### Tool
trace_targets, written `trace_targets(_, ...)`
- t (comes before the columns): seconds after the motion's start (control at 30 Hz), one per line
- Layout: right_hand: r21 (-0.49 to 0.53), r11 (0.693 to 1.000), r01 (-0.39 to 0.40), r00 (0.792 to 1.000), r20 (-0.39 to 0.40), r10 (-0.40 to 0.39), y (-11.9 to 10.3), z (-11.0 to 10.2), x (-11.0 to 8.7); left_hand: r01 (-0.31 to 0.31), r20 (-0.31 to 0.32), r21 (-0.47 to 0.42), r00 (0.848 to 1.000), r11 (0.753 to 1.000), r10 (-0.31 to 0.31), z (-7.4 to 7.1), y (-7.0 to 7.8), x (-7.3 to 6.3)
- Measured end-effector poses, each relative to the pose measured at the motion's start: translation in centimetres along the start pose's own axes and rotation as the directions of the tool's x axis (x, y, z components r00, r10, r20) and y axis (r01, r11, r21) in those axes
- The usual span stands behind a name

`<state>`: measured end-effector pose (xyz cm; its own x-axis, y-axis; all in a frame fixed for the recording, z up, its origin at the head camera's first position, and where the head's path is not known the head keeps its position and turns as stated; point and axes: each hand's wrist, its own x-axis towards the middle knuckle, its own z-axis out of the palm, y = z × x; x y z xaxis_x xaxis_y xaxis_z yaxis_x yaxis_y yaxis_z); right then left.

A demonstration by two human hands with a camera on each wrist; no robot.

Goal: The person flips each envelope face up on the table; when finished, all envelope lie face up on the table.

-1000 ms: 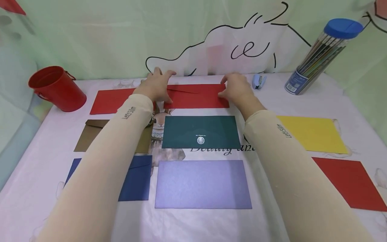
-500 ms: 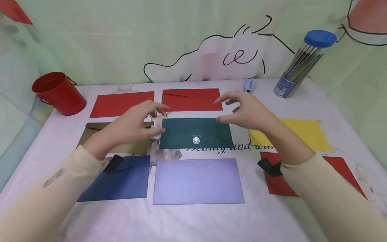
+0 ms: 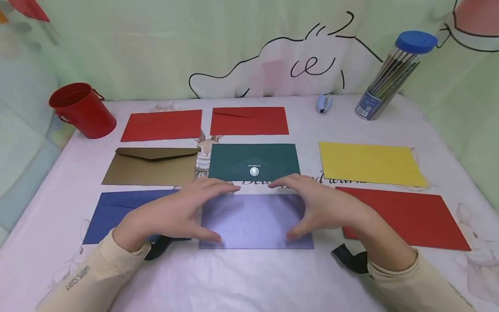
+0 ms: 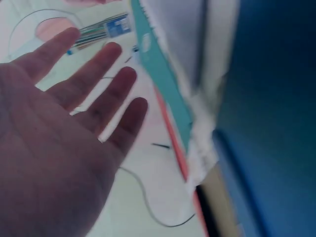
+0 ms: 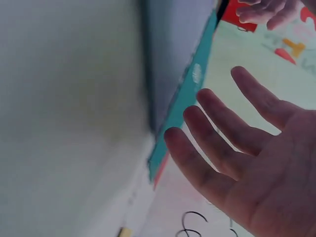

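Note:
A lavender envelope [image 3: 255, 221] lies flat near the front middle of the table. My left hand [image 3: 183, 208] hovers over its left end, thumb and fingers spread apart, holding nothing. Facing it, my right hand [image 3: 323, 203] is over the right end with the fingers apart and nothing in them. Both wrist views show an empty palm with extended fingers. Just behind the lavender one is a dark green envelope [image 3: 254, 158] with a white round emblem. A blue envelope [image 3: 124, 206] lies partly hidden under my left hand and forearm.
Two red envelopes, a left one [image 3: 163, 125] and a flapped one [image 3: 249, 121], lie at the back. A brown envelope [image 3: 152, 171] is at left; a yellow envelope [image 3: 370, 164] and another red envelope [image 3: 413, 216] are at right. Behind stand a red bucket [image 3: 82, 112], a light-blue stapler [image 3: 324, 104] and a pencil jar [image 3: 386, 82].
Both hands have left the flapped red envelope at the back and come toward the front, now over the lavender envelope. The envelopes keep their places on the table.

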<state>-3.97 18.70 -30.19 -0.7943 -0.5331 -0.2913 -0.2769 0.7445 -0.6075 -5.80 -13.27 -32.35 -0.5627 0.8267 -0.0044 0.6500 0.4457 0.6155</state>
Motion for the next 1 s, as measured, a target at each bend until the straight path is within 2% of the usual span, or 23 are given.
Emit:
trace_targets(0.2, -0.094, 0.995, 0.019, 0.999, 0.052, -0.014, 0.5, 0.8, 0.6, 0.018, 0.084, -0.016, 0.996, 1.0, -0.016, 1.2, -1.0, 0.1)
trace_targets(0.37, -0.115, 0.993, 0.002, 0.998, 0.06, 0.005, 0.4, 1.0, 0.4, 0.017, 0.112, -0.01, 0.994, 1.0, -0.016, 1.6, -1.2, 0.2)
trace_targets(0.57, -0.17, 0.985, -0.004, 0.998, 0.062, 0.014, 0.2, 1.6, 0.2, -0.002, 0.104, 0.041, 0.995, 0.999, -0.002, 1.6, -1.0, 0.3)
trace_targets(0.87, -0.23, 0.973, 0.006, 0.998, 0.06, 0.008, -0.2, 1.7, 0.1, 0.02, 0.07, 0.015, 0.997, 1.0, -0.021, 1.6, -1.2, 0.4)
trace_targets(1.0, -0.248, 0.969, 0.009, 0.997, 0.073, 0.01, 0.0, 1.7, 0.2, 0.0, 0.058, 0.021, 0.998, 1.0, -0.001, 1.6, -1.3, 0.4)
